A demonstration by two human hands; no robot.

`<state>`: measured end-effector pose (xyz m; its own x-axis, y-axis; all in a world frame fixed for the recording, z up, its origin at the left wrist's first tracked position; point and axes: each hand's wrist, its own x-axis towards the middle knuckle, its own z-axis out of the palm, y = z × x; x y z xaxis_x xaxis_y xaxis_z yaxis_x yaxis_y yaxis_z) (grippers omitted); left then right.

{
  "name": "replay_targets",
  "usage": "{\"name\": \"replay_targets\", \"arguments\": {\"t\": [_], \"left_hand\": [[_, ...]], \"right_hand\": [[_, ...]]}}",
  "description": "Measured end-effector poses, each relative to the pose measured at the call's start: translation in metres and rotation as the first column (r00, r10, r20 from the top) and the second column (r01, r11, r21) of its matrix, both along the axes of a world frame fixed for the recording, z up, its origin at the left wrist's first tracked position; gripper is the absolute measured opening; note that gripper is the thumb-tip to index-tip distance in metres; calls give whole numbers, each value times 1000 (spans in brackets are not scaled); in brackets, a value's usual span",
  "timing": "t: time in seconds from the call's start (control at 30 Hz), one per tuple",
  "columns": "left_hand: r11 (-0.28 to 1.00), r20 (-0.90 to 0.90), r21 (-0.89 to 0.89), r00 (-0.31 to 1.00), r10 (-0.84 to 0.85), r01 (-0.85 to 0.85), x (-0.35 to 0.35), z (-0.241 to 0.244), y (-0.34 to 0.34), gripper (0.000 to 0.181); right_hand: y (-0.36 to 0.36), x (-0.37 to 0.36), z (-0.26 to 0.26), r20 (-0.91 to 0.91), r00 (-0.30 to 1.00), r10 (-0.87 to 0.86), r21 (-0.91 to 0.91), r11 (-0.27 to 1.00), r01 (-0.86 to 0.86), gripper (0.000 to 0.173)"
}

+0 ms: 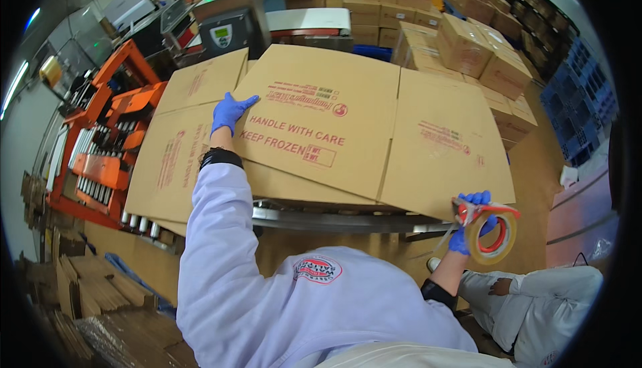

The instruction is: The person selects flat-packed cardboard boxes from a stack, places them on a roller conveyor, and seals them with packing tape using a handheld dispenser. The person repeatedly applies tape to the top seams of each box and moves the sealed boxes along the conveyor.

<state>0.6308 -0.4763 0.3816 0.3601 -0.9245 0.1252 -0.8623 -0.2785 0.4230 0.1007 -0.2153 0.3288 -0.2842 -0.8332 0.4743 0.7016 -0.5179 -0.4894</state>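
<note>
A flattened cardboard carton (321, 112) with red printing lies before me on a roller conveyor (321, 219). Under it, towards the left, is a second flat carton (175, 142). My left hand (230, 112), in a blue glove, rests on the upper carton's left edge with the thumb spread away from the fingers. In my right hand (460, 241), also blue-gloved, is a red tape dispenser (464, 211) with a roll of clear tape (471, 241). That hand is beside the carton's near right corner. A loose strip of tape hangs to the left of the dispenser.
An orange carton-sealing machine (103, 167) with rollers stands at the left. Stacked boxes (481, 57) fill the far right, near blue plastic pallets (572, 102). Flattened cardboard (100, 288) is piled at lower left. Close by my right side sits a person in white (531, 298).
</note>
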Motion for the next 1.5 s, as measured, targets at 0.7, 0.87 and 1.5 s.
{"name": "replay_targets", "arguments": {"t": [0.7,0.87,1.5], "left_hand": [[569,-865,-385,499,51,-726,196,-88,298,41],[365,-544,-458,581,606,-810,224,-170,296,57],[742,181,156,719,-671,652,-99,1,203,128]], "right_hand": [[-56,-18,-4,264,899,-351,448,870,208,41],[-58,-41,-8,217,918,-330,449,869,206,39],[-115,120,79,-92,971,-221,115,966,231,28]]}}
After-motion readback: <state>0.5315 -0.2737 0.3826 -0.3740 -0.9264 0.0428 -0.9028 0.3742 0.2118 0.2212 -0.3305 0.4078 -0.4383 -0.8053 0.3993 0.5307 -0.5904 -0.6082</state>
